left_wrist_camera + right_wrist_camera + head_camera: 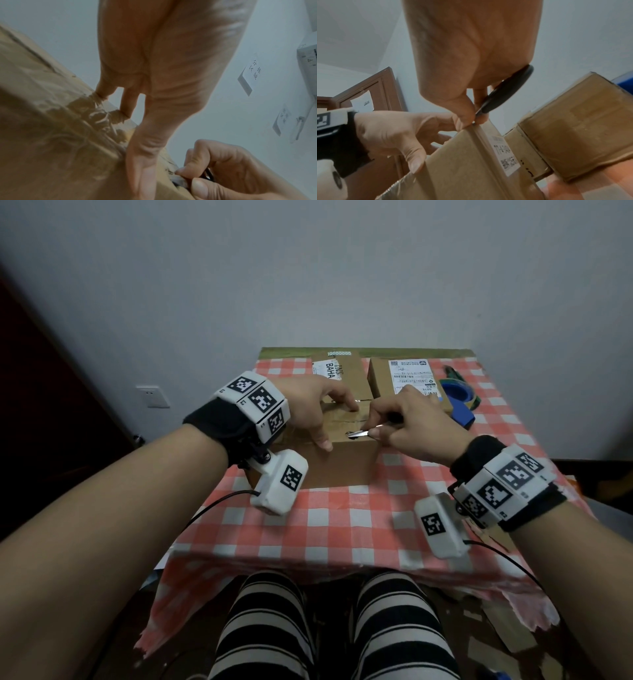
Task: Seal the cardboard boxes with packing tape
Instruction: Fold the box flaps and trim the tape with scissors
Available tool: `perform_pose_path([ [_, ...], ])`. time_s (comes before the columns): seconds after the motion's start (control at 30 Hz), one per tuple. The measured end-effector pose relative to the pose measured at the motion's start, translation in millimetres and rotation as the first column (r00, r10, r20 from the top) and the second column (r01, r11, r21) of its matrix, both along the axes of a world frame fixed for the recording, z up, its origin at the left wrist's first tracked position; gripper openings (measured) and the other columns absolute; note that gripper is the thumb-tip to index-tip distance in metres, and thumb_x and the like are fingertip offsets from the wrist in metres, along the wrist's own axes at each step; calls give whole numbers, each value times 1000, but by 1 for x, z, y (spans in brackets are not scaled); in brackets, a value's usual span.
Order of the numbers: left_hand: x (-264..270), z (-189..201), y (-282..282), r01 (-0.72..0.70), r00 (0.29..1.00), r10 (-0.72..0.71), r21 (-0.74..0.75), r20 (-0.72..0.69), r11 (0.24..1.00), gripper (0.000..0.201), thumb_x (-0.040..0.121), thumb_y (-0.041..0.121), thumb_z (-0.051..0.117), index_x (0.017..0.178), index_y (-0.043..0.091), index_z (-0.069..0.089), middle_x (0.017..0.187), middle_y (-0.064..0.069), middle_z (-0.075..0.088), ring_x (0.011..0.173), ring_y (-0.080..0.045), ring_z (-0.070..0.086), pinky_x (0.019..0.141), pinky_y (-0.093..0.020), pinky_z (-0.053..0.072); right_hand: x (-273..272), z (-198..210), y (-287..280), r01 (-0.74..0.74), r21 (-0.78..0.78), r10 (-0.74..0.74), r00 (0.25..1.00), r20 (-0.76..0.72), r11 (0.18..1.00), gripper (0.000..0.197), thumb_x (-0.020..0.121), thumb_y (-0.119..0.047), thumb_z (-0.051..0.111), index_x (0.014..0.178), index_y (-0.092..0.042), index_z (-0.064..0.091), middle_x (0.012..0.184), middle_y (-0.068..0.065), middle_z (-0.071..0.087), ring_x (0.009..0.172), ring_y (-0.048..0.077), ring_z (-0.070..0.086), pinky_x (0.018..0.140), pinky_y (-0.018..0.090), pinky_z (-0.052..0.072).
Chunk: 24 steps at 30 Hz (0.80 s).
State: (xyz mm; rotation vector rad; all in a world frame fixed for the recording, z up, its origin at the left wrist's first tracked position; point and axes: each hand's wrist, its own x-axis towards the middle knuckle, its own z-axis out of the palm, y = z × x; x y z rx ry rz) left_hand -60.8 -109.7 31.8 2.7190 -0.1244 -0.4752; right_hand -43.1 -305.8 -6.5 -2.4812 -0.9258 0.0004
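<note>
A brown cardboard box (337,465) stands in the middle of the checked table. My left hand (318,412) presses on its top with spread fingers, the thumb at the front edge. In the left wrist view the fingertips (125,113) touch wrinkled clear tape (96,115) on the box (51,135). My right hand (400,422) grips scissors (358,434), whose blades lie at the top near the front edge. The black handle (505,93) shows under the right hand (467,67). A second labelled box (404,378) stands behind, to the right.
A blue tape dispenser (457,402) lies at the back right of the red-and-white cloth (342,525). A wall rises just behind the table, and a dark door (368,97) is on the left. My striped legs are under the front edge.
</note>
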Motion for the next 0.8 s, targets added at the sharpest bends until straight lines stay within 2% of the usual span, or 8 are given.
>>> perform_pose_path([
  [0.1, 0, 0, 0, 4, 1000, -4, 0, 7, 1000, 74, 64, 18, 88, 126, 40, 53, 114, 15, 45, 103, -14, 50, 84, -24, 36, 2, -4, -1, 1, 24, -1, 1000, 7, 1000, 31, 86, -13, 68, 67, -35, 58, 61, -42, 52, 76, 15, 41, 92, 41, 33],
  [0.2, 0, -1, 0, 11, 1000, -11, -8, 20, 1000, 74, 64, 16, 88, 126, 38, 53, 113, 16, 46, 103, -14, 50, 85, -25, 39, 4, -8, -2, 3, 71, -4, 1000, 13, 997, 34, 85, -14, 69, 65, -38, 57, 59, -20, 58, 81, 16, 45, 97, 47, 36],
  [0.3, -3, -1, 0, 28, 999, -28, -4, 34, 1000, 67, 64, 18, 88, 119, 37, 56, 116, 14, 47, 107, -16, 49, 93, -32, 43, -1, -5, -2, 7, 48, -9, 999, 42, 999, 15, 89, -18, 67, 81, -31, 66, 68, -17, 54, 97, 16, 39, 98, 44, 30],
  [0.4, -5, -1, 1, 39, 999, -39, 6, 25, 999, 61, 64, 21, 88, 114, 39, 56, 114, 13, 47, 105, -16, 49, 96, -36, 44, -2, 1, -5, 8, -34, -7, 999, 33, 999, 4, 91, -25, 66, 92, -29, 67, 75, -13, 53, 96, 10, 31, 92, 35, 26],
  [0.53, -7, 0, 1, 34, 998, -35, 14, 55, 999, 53, 65, 22, 87, 108, 34, 58, 107, 11, 50, 93, -14, 48, 81, -31, 43, 3, 0, -16, 43, 86, -33, 994, -106, 995, 11, 87, -26, 71, 94, -31, 65, 76, -5, 60, 81, 14, 51, 76, 32, 41],
  [0.6, -8, 1, -1, 37, 997, -38, 17, 70, 999, 48, 66, 21, 87, 105, 31, 60, 95, 14, 50, 80, -8, 46, 71, -28, 38, 2, 1, -21, 118, 183, -80, 976, -202, 976, 8, 91, -23, 68, 97, -19, 65, 75, -4, 56, 69, 8, 49, 65, 26, 40],
  [0.67, -10, 1, -2, 43, 997, -44, 15, 70, 999, 45, 67, 19, 86, 103, 29, 61, 91, 17, 49, 76, -4, 44, 65, -26, 35, 4, -1, -24, 173, 195, -123, 963, -241, 966, 16, 95, -26, 61, 97, -10, 64, 77, 0, 54, 68, 11, 47, 65, 28, 38],
  [0.8, -11, 0, -4, 35, 996, -36, 22, 78, 999, 45, 67, 20, 86, 104, 29, 62, 112, 8, 53, 99, -17, 48, 79, -30, 40, 3, -3, -18, 207, 200, -141, 942, -303, 958, 26, 103, -26, 46, 96, -7, 63, 86, 12, 60, 72, 10, 47, 66, 24, 37],
])
